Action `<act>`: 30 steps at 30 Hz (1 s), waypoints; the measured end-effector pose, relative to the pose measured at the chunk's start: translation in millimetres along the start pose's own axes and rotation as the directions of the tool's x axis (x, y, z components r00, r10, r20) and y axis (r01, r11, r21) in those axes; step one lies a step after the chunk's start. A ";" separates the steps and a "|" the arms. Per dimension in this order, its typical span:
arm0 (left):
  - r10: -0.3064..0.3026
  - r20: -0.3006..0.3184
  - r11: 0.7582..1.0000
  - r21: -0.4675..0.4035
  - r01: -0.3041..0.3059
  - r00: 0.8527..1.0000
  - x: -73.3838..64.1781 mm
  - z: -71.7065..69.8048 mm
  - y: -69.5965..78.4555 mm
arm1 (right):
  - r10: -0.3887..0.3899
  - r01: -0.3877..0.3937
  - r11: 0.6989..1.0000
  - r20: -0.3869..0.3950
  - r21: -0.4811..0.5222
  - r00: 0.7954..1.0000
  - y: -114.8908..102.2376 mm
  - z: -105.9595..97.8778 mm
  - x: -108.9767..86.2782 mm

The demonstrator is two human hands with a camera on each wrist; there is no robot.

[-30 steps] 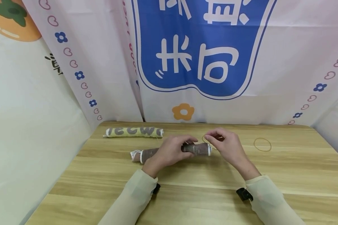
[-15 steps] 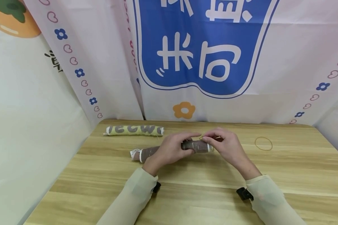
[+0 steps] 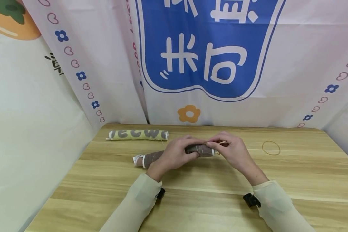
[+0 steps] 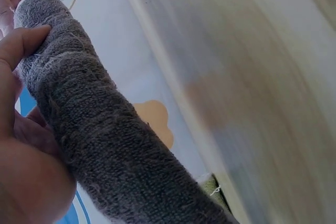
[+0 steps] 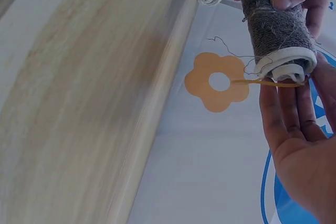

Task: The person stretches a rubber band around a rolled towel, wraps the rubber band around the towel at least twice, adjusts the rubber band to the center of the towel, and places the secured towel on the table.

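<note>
A rolled grey-brown towel [image 3: 203, 150] with white edges lies slantwise across the middle of the wooden table, its right end raised. My left hand [image 3: 178, 151] grips the roll from above near its right half, thumb on the near side. At the right end, my right hand [image 3: 232, 148] pinches a thin yellow rubber band [image 5: 273, 83] between thumb and fingers. In the right wrist view the band runs across the towel's white spiral end, with the fingers spread beneath it. Loose threads hang from this end.
Behind to the left lies a second rolled towel [image 3: 137, 134], yellow with grey letters. Another rubber band [image 3: 270, 141] rests on the table [image 3: 208, 206] at the right. A printed cloth [image 3: 168, 109] hangs along the table's back edge.
My right hand has brought the rubber band leftward onto the towel's right end, its fingertips now meeting the left fingers. The left hand keeps its hold; the second towel and loose band stay put.
</note>
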State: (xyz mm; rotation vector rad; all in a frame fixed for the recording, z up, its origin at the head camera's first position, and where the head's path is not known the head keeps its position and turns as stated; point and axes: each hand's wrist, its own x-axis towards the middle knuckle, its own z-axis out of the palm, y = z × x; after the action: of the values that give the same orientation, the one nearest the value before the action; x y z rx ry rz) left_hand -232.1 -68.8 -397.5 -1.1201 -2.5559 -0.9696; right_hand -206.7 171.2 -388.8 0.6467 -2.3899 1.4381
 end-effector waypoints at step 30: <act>0.038 -0.062 0.999 0.018 -0.037 0.997 -0.6 -2.8 -3.6 | -0.004 0.004 0.999 0.002 -0.035 1.000 -2.5 8.4 -1.6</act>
State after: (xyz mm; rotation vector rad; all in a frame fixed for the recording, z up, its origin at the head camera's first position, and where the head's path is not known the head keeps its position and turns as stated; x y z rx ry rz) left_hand -234.5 -72.8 -397.4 -1.1114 -2.4803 -0.9575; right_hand -204.1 163.1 -391.4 0.6435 -2.4080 1.3919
